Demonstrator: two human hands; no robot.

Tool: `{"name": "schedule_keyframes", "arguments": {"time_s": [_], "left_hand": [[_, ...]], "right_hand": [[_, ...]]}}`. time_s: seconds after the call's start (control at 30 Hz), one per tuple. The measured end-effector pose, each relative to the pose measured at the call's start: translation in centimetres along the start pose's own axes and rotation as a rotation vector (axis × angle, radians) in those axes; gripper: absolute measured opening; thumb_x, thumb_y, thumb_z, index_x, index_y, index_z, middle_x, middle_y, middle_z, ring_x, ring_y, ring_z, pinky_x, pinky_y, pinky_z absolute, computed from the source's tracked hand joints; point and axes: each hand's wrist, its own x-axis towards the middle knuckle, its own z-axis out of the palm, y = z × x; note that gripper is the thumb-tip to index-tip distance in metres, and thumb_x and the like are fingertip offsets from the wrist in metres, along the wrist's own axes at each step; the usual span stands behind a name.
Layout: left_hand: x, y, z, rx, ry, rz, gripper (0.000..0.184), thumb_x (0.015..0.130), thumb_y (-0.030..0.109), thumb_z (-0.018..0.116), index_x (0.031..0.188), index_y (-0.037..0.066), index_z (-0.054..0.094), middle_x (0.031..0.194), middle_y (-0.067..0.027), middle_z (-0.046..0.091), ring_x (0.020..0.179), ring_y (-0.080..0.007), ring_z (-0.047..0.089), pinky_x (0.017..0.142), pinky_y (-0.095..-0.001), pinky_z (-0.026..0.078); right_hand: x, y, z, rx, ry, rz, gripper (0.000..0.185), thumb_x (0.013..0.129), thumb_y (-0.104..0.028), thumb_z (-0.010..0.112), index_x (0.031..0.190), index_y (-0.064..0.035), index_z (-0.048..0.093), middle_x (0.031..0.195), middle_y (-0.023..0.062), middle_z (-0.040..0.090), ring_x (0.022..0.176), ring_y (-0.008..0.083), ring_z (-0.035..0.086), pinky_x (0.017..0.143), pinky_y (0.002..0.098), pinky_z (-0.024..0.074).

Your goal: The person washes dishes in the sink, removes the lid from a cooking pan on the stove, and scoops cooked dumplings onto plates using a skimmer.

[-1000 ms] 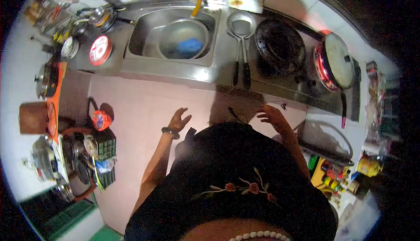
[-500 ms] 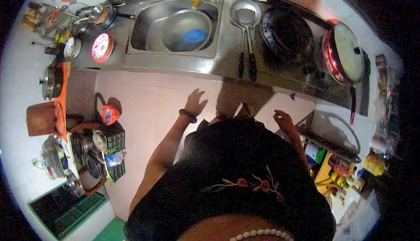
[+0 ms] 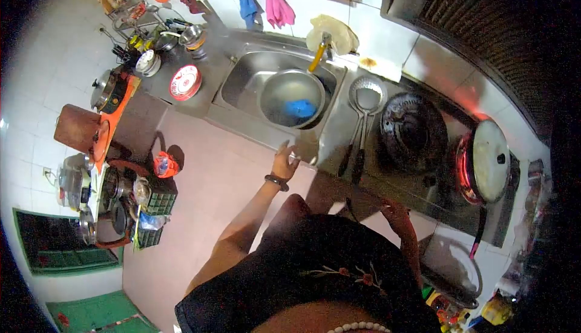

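we have our left hand (image 3: 283, 165) just in front of the sink (image 3: 247, 132), near the right part of its front rim, palm down, with the fingers apart and nothing in them. our right hand (image 3: 396, 213) is in shadow by the front edge of the worktop (image 3: 336, 134); we cannot tell how its fingers stand, and we see nothing clearly held there.

in the sink sits a round metal basin (image 3: 279, 86), and a blue cloth (image 3: 299, 108) lies low inside it. the yellow tap (image 3: 316, 59) points down behind the basin. to the right of the sink, a skimmer (image 3: 367, 84) and a ladle (image 3: 367, 99) lie side by side, heads overlapping, dark handles towards us. beyond them are a blackened burner (image 3: 413, 130) and a lidded pan (image 3: 465, 169), its handle (image 3: 482, 224) jutting forward. stacked red-patterned plates (image 3: 185, 82) stand left of the sink.

as we judge it, our left hand does best with fingers loose and wrist level, so the bracelet (image 3: 277, 182) stays off the rim. we should keep our right forearm away from the jutting handle and our sleeves off the ladle and skimmer, with our weight even on both feet rather than leaning on the worktop.
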Motion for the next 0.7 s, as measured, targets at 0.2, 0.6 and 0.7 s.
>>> {"name": "schedule_keyframes", "arguments": {"time_s": [0.2, 0.6, 0.7], "left_hand": [[13.1, -7.9, -1.6, -0.285, 0.166, -0.044, 0.034, 0.075, 0.017, 0.062, 0.106, 0.003, 0.055, 0.110, -0.0188, 0.053, 0.108, -0.0339, 0.047, 0.091, -0.0389, 0.037], [51.3, -23.4, -15.2, -0.284, 0.488, -0.225, 0.034, 0.077, 0.022, 0.057, 0.105, 0.003, 0.058, 0.101, -0.0190, 0.057, 0.094, -0.0314, 0.055, 0.083, -0.0375, 0.042], [56.5, -22.4, -16.7, -0.101, 0.530, -0.095, 0.036, 0.074, 0.024, 0.058, 0.103, 0.003, 0.058, 0.106, -0.0191, 0.057, 0.101, -0.0326, 0.052, 0.089, -0.0382, 0.039]], "right_hand": [[5.0, -3.8, 0.9, -0.151, 0.004, 0.026, 0.041, 0.088, -0.032, 0.049, 0.120, -0.0048, 0.049, 0.113, 0.0147, 0.055, 0.104, 0.0262, 0.053, 0.083, 0.0403, 0.0449], [15.9, -9.0, 13.8, -0.090, 0.080, 0.129, 0.043, 0.087, -0.026, 0.052, 0.124, -0.0053, 0.045, 0.120, 0.0153, 0.049, 0.102, 0.0273, 0.053, 0.085, 0.0423, 0.0437], [14.9, -10.5, 15.4, -0.060, 0.090, 0.258, 0.046, 0.085, -0.030, 0.054, 0.123, -0.0051, 0.045, 0.117, 0.0148, 0.052, 0.098, 0.0279, 0.054, 0.080, 0.0419, 0.0449]]}}
